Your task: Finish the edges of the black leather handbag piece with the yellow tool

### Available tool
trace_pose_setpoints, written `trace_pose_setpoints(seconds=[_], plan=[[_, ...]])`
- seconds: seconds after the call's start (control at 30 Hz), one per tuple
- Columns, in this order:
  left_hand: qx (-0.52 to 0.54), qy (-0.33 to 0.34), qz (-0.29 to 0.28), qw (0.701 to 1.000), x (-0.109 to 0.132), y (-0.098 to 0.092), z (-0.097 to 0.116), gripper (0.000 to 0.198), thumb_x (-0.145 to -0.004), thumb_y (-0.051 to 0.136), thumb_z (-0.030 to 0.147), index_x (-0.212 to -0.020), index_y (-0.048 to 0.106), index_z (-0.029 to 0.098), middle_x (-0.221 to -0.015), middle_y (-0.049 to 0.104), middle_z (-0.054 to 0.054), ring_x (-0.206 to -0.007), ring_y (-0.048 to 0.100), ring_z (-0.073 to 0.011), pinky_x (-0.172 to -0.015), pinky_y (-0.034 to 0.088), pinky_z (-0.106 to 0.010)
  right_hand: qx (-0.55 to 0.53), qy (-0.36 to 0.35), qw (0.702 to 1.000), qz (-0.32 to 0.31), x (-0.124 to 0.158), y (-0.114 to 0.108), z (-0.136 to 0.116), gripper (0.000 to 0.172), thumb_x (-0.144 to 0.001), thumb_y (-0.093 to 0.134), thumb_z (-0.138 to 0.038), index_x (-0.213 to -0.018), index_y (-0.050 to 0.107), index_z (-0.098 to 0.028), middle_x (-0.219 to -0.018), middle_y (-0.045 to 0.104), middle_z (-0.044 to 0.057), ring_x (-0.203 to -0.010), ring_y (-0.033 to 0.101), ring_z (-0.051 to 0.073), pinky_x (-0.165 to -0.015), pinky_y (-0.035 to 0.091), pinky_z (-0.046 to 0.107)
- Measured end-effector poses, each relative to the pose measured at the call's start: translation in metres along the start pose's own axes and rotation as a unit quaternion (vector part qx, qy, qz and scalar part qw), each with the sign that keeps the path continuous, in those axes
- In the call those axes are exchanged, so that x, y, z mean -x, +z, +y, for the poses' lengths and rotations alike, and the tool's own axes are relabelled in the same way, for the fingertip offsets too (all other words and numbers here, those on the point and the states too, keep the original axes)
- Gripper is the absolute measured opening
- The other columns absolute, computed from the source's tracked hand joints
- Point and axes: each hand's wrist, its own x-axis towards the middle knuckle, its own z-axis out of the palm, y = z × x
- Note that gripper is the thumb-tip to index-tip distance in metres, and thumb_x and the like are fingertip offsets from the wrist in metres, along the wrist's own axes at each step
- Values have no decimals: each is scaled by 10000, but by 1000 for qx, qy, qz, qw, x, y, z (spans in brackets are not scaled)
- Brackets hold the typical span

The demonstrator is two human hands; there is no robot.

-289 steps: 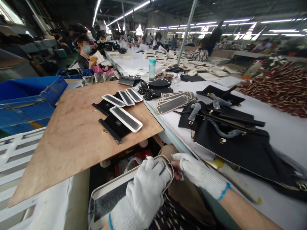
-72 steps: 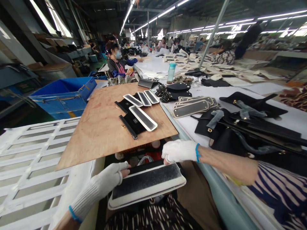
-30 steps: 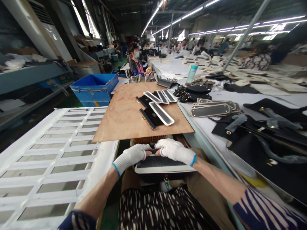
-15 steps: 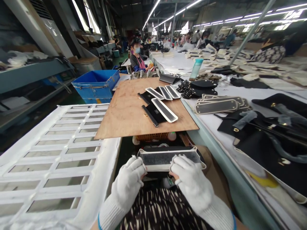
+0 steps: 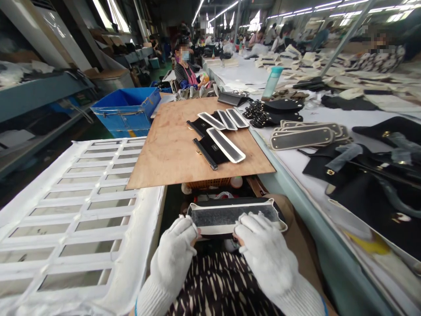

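Observation:
A black bag piece lies across my lap with a long dark panel facing up, edged with off-white strips. My left hand, in a white knit glove, is closed on its near left corner. My right hand, gloved the same way, grips the near edge right of the middle, fingers over the panel and thumb below. The bag piece's underside is hidden. Beyond it, a wooden board carries white-edged dark strips and black pieces with metal clasps.
At my left stands a white slatted rack, with a blue bin behind it. On the right-hand table lie riveted panels, black bags and a teal-capped bottle. A masked co-worker sits farther back.
The view has shifted slightly. Both hands still grip the bag piece, whose right end now reaches a little farther right in the picture.

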Motion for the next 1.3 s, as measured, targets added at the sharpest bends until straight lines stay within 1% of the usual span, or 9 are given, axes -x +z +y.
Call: trace_pose_setpoints(seconds=[0.13,0.3,0.4,0.57,0.73,0.87,1.07,1.2,1.3], plan=[[-29,76,74,994,3,1,-5,265,-923,460,72,-881,676,222,-880,692,-22,-835,642,-167,-829,565,-284,-21,8,1000,-9,2,-3,-1,258,-784,644,-5,-699,556,-232,-866,666,-13,-822,620,219,-818,431,376],[-48,102,90,990,-1,-8,2,305,-912,398,41,-873,645,215,-853,672,-20,-841,644,-159,-841,568,-276,-12,-5,1000,2,8,0,4,227,-833,595,-30,-743,570,-237,-912,672,4,-852,620,238,-819,433,372],[-28,78,79,993,1,-4,0,279,-919,433,39,-865,634,225,-836,656,-7,-841,637,-152,-850,563,-271,-10,-8,1000,20,9,3,5,232,-870,535,-32,-769,577,-235,-968,672,16,-912,619,243,-889,423,369],[-72,69,79,992,7,4,-3,242,-904,491,40,-922,638,231,-938,678,-19,-925,639,-202,-932,555,-376,-1,6,1000,20,7,5,2,213,-875,546,-51,-755,563,-227,-981,657,34,-901,601,255,-839,420,381],[-125,102,86,983,-5,-1,7,261,-921,439,61,-859,632,226,-820,662,-28,-764,599,-240,-751,579,-423,-33,23,999,15,-3,1,-5,216,-807,653,-46,-757,540,-224,-904,634,-1,-836,581,219,-762,408,352],[-86,74,66,991,-8,-2,10,216,-898,508,48,-821,601,227,-826,660,-4,-760,601,-220,-814,557,-442,-42,41,998,-33,-10,-2,-9,261,-761,682,-9,-724,531,-218,-872,614,-14,-819,573,204,-718,389,342],[-104,32,49,993,-5,0,9,211,-907,529,94,-759,595,228,-886,693,-16,-849,617,-241,-850,555,-448,-50,96,983,-150,-18,-5,-9,203,-829,649,-43,-744,591,-217,-963,666,0,-920,601,218,-790,409,359],[-106,-12,42,993,-9,-1,12,172,-905,565,139,-783,637,236,-903,710,-5,-869,621,-233,-856,571,-418,-46,123,967,-220,-29,-12,-13,161,-870,608,-75,-808,625,-222,-1005,668,4,-976,600,216,-819,402,360],[-150,-35,60,986,-9,1,18,132,-883,568,133,-851,663,218,-920,701,-41,-885,620,-261,-870,581,-469,-20,125,956,-264,-41,-19,-16,159,-854,589,-82,-831,643,-230,-971,656,10,-966,598,219,-774,379,353]])
